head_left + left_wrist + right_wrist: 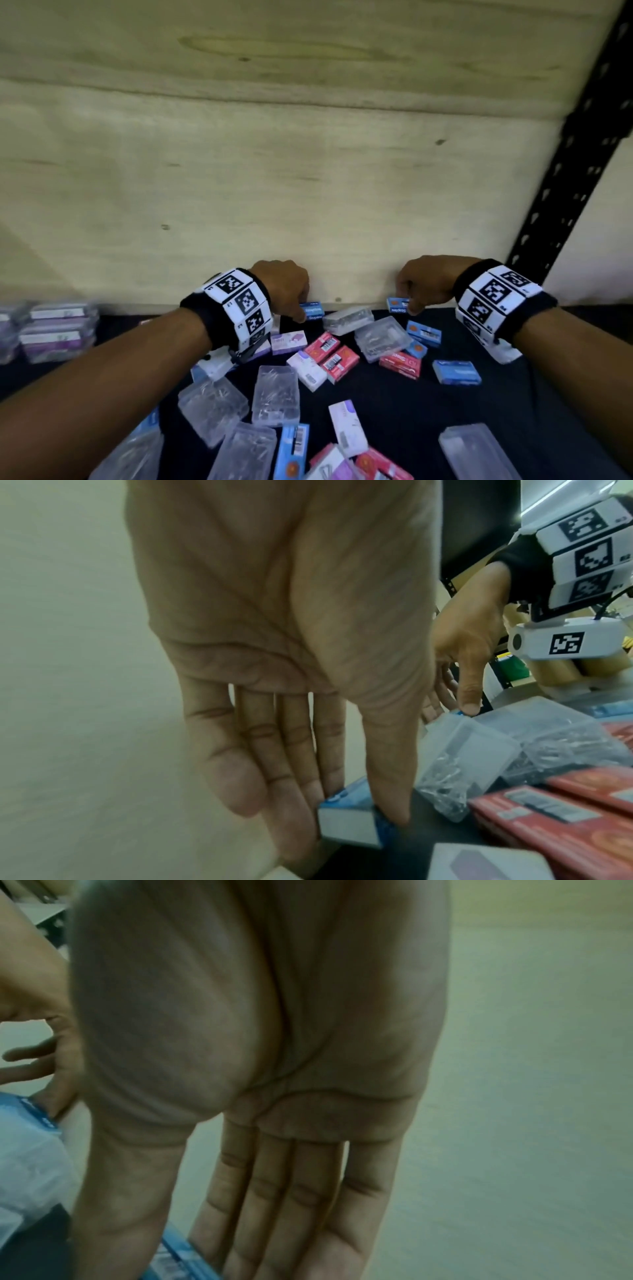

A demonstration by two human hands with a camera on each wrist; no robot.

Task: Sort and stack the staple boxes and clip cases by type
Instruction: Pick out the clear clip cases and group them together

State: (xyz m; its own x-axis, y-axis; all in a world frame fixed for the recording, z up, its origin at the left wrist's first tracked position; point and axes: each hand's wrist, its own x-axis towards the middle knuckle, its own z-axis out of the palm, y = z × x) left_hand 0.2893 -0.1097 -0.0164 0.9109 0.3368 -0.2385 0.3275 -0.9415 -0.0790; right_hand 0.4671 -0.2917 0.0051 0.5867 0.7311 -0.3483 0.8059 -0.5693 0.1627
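I have the wooden back panel (274, 192) as my landmark, rising straight from the far edge of the table (513, 404), and both of my hands work hard against its foot. My left hand (282, 284) grips a blue staple box (312, 311) right at the panel's base, thumb on one side and fingers (329, 750) on the other; my right hand (426, 281) pinches a second blue staple box (397, 305) farther right along the same base, though the right wrist view is too dim to show how firm that hold is. The risk I see is knuckles scraping the panel on the lift, twisting a box loose into the mixed pile in front of it, where a clear clip case (348, 319) sits just beside the left box and could get dragged. Open room lies only toward me and upward; a finished stack of cases (56, 330) stands far left of the panel's base.
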